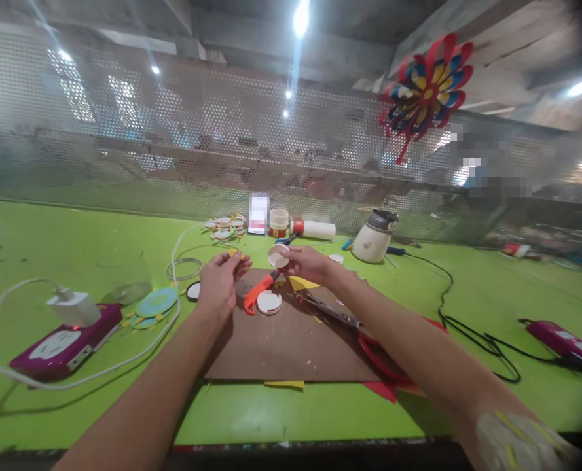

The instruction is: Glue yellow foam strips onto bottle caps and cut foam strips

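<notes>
Left hand [218, 278] pinching a small yellow piece [236, 254]; right hand [309, 263] grasping a thin, round white disc [277, 256], both near a flat, brown board's [281, 353] far edge. Orange-handled tool [257, 294] beside a round white piece [270, 302]. Smooth green desk [232, 418]; perforated grey screen [124, 124] along its far side.

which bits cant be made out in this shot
All in the head view:
Yellow piece: full shape hidden by the left fingers.
Scissors: handles partly hidden by the right forearm.
Phone: screen content lost to pixelation.
Purple device: cut off by the right edge.
</notes>
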The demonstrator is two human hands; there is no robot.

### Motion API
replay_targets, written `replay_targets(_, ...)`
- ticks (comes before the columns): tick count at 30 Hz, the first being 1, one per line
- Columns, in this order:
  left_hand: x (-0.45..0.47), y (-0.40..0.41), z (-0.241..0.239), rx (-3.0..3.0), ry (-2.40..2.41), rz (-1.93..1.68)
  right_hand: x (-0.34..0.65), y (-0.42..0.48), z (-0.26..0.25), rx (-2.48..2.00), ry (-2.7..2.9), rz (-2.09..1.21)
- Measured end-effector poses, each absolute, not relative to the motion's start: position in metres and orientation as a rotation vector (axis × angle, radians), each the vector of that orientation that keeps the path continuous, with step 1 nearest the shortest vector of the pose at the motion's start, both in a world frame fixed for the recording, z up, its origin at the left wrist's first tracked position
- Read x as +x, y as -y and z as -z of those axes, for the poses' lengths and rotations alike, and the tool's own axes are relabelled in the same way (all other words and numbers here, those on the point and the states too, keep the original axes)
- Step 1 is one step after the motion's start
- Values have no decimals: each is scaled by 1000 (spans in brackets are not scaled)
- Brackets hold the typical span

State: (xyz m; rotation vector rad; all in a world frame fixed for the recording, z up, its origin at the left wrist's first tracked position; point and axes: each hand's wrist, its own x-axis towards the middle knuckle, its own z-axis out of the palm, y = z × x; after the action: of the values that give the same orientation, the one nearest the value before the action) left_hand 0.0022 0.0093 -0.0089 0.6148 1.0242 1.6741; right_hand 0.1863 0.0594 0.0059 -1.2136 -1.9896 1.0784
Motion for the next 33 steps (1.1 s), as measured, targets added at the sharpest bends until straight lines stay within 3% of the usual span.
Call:
replay_targets(8, 1, -9, 10, 636, -1055, -1666, 188, -27, 6, -1424, 2257, -450)
replay_targets(16, 4, -6, 9, 641, -1048, -1685, 180, -26, 13, -1368, 2362, -225)
replay_targets(26, -5, -11, 8, 634, -1011, -1740, 167, -30, 21, -1223, 2367, -306)
replay_targets(33, 5, -6, 7, 626, -955, -1771, 183, 6, 33, -1087, 2266, -711)
